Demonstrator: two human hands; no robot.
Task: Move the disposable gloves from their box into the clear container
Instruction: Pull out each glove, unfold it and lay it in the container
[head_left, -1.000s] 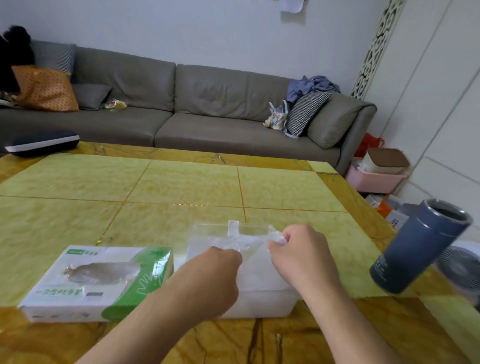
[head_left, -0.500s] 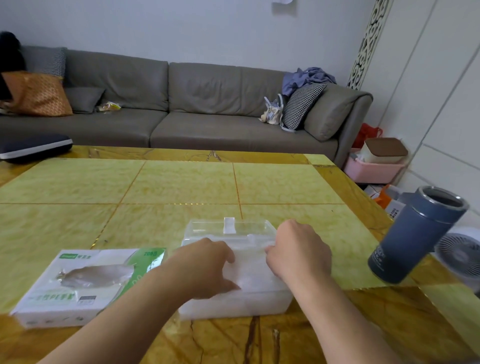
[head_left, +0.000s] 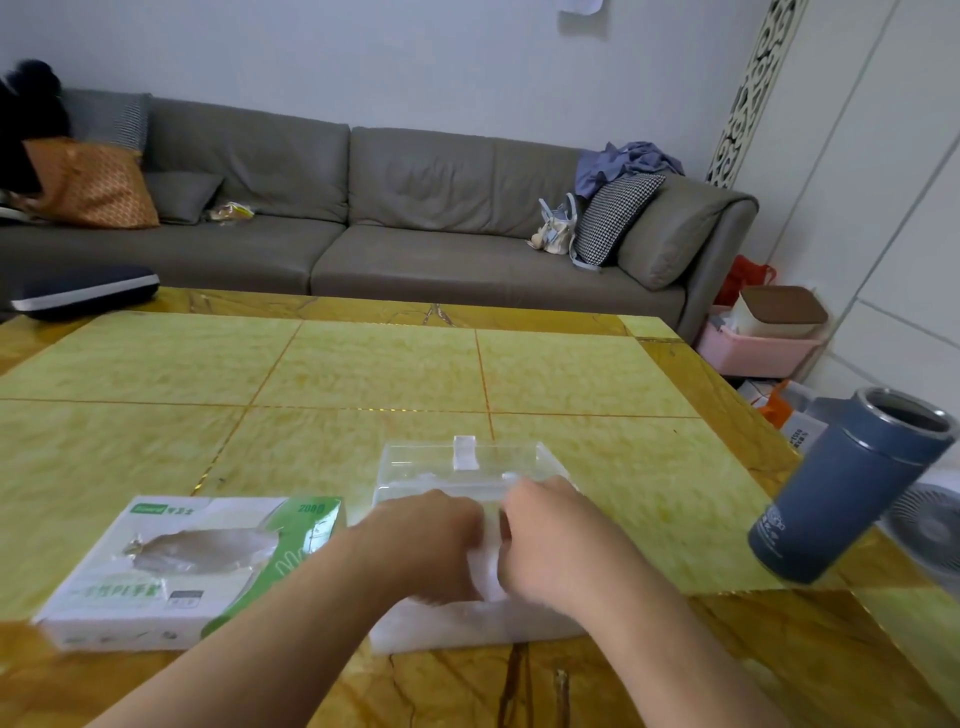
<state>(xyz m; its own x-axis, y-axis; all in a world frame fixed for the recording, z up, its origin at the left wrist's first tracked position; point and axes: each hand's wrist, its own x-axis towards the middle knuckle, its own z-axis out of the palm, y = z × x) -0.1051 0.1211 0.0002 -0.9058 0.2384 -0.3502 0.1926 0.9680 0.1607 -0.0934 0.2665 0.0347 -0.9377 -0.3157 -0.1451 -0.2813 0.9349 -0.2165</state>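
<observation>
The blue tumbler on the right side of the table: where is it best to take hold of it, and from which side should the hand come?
Probably the middle of the blue tumbler, around its round body, with the right hand coming in from the left. It stands upright by the table edge with its top open, so a grip from above or by the rim looks less secure.

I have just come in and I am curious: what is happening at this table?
A person is packing disposable gloves into a clear container on the table. Both hands, left hand and right hand, meet over the container, working a whitish bundle of gloves between them. The green and white glove box lies beside it, untouched.
</observation>
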